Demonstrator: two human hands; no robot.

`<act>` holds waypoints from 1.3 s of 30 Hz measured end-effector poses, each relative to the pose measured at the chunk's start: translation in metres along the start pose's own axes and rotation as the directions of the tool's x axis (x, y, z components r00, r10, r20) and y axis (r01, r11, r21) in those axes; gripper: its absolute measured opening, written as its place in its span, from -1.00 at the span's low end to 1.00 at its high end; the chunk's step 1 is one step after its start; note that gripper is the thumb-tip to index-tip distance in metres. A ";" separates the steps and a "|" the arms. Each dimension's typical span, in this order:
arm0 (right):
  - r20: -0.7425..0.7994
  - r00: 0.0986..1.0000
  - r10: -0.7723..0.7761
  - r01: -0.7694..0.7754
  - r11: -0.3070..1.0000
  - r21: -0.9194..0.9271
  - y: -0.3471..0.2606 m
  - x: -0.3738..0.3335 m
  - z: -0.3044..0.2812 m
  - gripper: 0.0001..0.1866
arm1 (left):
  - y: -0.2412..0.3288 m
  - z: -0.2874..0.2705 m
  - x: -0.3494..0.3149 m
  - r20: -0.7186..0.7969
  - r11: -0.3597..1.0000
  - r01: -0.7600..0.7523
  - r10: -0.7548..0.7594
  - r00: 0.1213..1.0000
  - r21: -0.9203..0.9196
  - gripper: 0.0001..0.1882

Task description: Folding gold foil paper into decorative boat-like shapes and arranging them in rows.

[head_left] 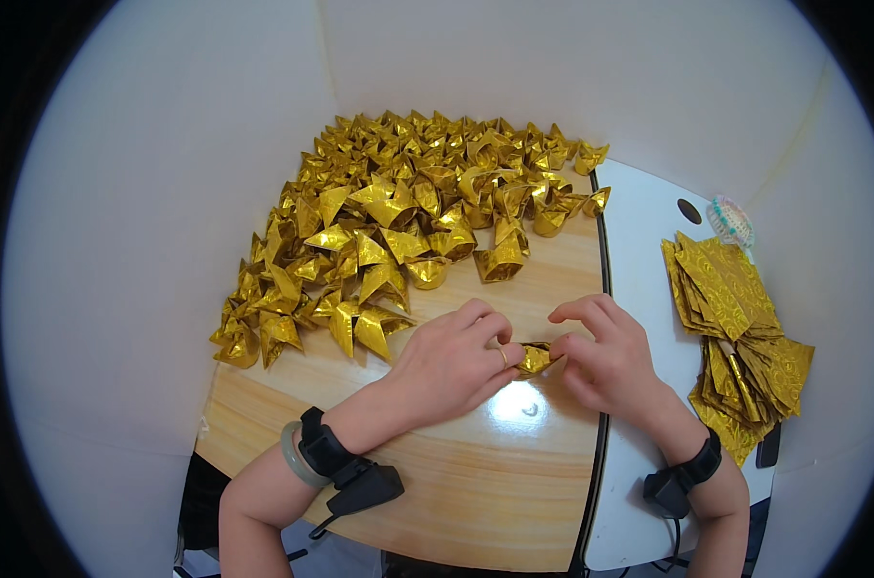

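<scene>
A small piece of folded gold foil paper (pixel 534 360) sits low over the wooden table, between my two hands. My left hand (pixel 453 358) pinches its left end with curled fingers, a ring on one of them. At its right end, the thumb and fingers of my right hand (pixel 610 358) grip the paper, with the index finger raised and bent. My fingers cover both ends of the piece. Beyond my left hand spreads a large heap of folded gold paper ingots (pixel 384 207), the nearest of them close to my knuckles.
The wooden table (pixel 437 491) meets a white tabletop (pixel 639 231) on the right. Fanned gold paper sheets (pixel 730 289) lie there, a thin brush-like stick (pixel 740 380) on top. Behind them is a pale rounded object with teal dots (pixel 730 222). White walls (pixel 167 212) enclose the tables.
</scene>
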State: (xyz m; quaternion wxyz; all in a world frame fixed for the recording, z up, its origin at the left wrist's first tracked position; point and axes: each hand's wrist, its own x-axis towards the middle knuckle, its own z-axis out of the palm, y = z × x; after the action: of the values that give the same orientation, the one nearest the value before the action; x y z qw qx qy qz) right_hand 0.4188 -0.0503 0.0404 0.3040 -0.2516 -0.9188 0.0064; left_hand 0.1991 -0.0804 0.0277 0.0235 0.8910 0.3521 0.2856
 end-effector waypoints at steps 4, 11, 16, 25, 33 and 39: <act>0.094 0.994 0.051 -0.057 0.997 0.056 -0.001 0.000 -0.006 -0.84 | -0.001 -0.002 0.000 -0.001 1.000 0.008 -0.008 1.000 -0.023 -0.82; 0.513 0.716 0.474 -0.659 0.701 0.273 0.016 0.017 -0.029 -0.84 | 0.002 0.003 -0.004 -0.269 0.803 0.403 -0.545 0.794 -0.438 -0.82; -0.023 0.887 0.461 -0.401 0.793 0.459 0.038 0.082 -0.032 -0.73 | 0.002 0.006 -0.001 -0.105 0.733 0.464 -0.582 0.806 -0.498 -0.89; 0.087 0.835 0.544 -0.534 0.838 -0.114 0.087 0.043 -0.060 -0.58 | -0.002 0.008 -0.008 -0.011 0.764 0.489 -0.543 0.839 -0.420 -0.91; -0.085 0.692 0.717 -0.460 0.346 -0.818 0.143 -0.086 -0.086 -0.46 | 0.000 0.011 -0.001 0.061 0.794 0.448 -0.466 0.883 -0.412 -0.89; -0.113 0.611 0.783 -0.653 0.419 -0.631 0.138 -0.087 -0.080 -0.71 | -0.001 0.007 -0.004 0.174 0.713 0.553 -0.536 0.826 -0.431 -0.89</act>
State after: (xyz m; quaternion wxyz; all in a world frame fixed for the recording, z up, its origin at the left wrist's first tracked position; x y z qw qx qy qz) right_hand 0.5866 0.0188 0.0343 0.0778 -0.7034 -0.6928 -0.1387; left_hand 0.2000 -0.0808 0.0197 0.3249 0.7203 0.5195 0.3251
